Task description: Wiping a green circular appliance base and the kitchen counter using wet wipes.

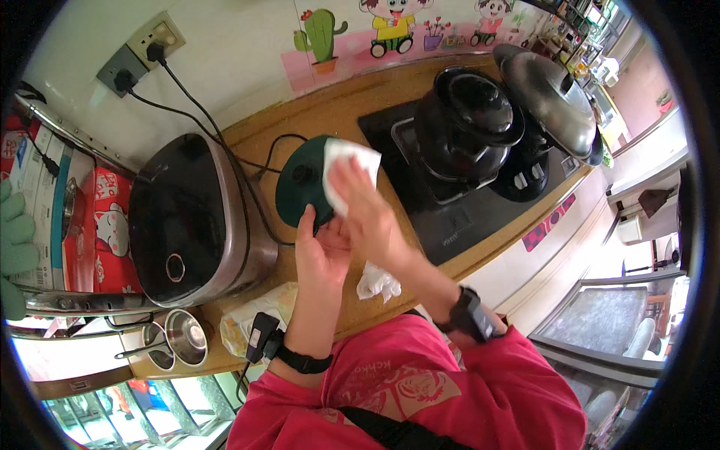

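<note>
A dark green round lid (295, 194) with a black knob (302, 174) is tilted up above the wooden counter. My left hand (326, 242) grips its near edge, thumb on top and fingers beneath. Flat under my right hand (363, 205) lies a white paper tissue (365, 154), pressed on the lid's right side. The fingers of that hand are stretched out over the tissue. Below my right forearm a crumpled white tissue (379, 283) rests on the counter.
Left of the lid stands a rice cooker (180, 219) with black cords running to wall sockets (154, 42). A black pot (467, 124) sits on the cooktop (450, 225), beside a lidded wok (548, 98). Steel pots (188, 337) and a plastic bag (259, 315) are at lower left.
</note>
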Action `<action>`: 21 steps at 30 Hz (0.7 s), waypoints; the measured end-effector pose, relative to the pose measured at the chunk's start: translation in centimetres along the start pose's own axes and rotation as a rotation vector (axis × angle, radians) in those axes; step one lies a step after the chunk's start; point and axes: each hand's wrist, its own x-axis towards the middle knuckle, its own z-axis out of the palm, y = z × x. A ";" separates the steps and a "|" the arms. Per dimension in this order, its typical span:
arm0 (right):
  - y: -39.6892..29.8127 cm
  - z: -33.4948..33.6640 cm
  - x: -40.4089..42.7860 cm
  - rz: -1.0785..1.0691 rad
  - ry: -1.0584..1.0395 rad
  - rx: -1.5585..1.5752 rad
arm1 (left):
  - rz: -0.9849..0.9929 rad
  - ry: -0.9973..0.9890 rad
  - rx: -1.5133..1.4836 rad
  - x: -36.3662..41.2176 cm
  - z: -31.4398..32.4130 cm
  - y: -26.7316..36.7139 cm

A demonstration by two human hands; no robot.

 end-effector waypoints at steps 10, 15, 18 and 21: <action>1.1 -2.4 0.2 -0.119 -0.107 -0.173 | 0.138 0.042 0.093 -0.9 -0.1 0.1; -0.4 -2.2 -0.9 -0.370 -0.388 -0.198 | 0.085 -0.025 0.171 -1.3 0.3 0.8; 0.1 -2.8 -0.2 -0.423 -0.353 -0.326 | 0.108 0.007 0.136 -1.8 1.9 0.5; 0.3 -2.7 0.2 -0.288 -0.171 -0.380 | 0.054 0.069 0.013 -1.9 2.1 0.5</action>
